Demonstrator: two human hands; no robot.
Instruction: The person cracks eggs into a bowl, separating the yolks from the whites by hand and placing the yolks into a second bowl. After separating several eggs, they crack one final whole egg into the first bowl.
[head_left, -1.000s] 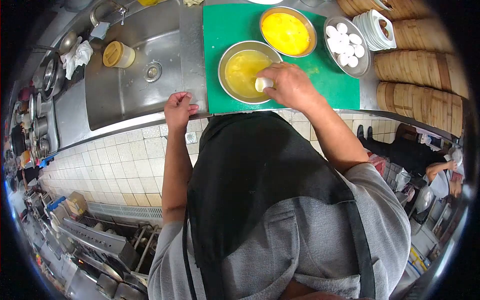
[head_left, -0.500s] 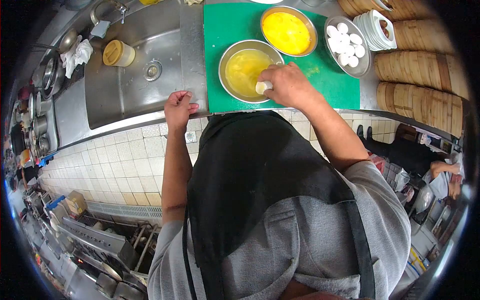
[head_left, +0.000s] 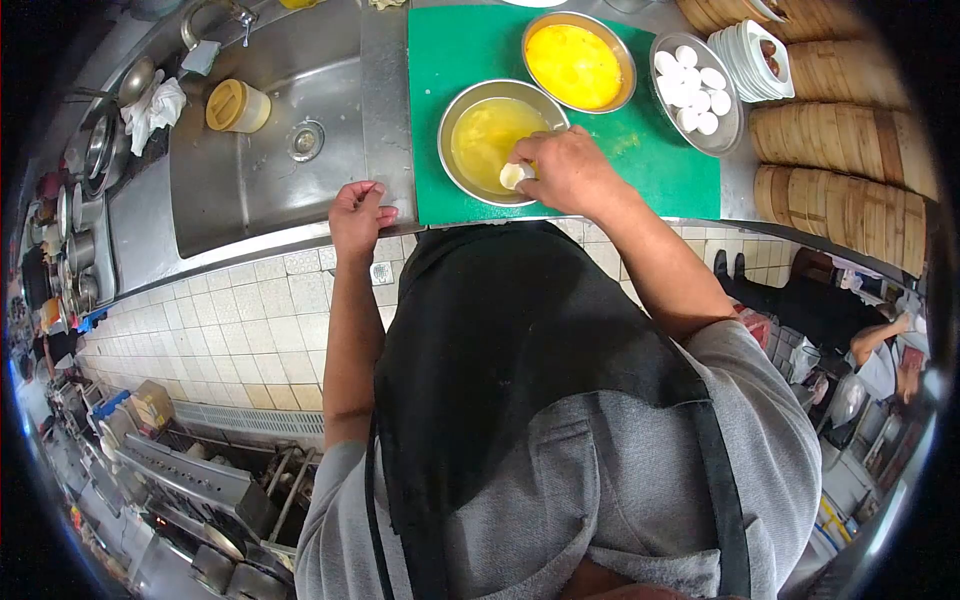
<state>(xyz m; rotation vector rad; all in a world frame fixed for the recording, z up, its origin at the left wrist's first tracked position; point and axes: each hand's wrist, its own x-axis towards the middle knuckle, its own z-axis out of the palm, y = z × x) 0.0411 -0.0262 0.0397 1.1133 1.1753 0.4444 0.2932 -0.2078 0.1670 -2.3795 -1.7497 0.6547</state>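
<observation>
My right hand (head_left: 570, 170) holds a white eggshell (head_left: 516, 176) over the right side of a metal bowl (head_left: 452, 176) of pale yellow egg liquid (head_left: 492, 135). The shell's open side faces up and left. My left hand (head_left: 357, 218) rests above the counter edge beside the sink, its thumb and fingertips curled close together; whether anything tiny is between them I cannot make out. Behind the bowl is a second metal bowl (head_left: 627, 75) with bright yellow egg (head_left: 575, 68). A metal bowl (head_left: 733, 130) of several white eggs (head_left: 690, 85) stands at the right of the green board (head_left: 660, 180).
A sink (head_left: 290, 90) with a lidded container (head_left: 238, 107) lies to the left, under a faucet (head_left: 240, 15). Bamboo steamers (head_left: 835, 140) and stacked white dishes (head_left: 745, 62) stand at the right. Another person (head_left: 830, 310) is at the far right.
My right hand has shifted slightly left with the eggshell, whose opening shows more. My left hand is unmoved. The other person's arm at the far right has changed position.
</observation>
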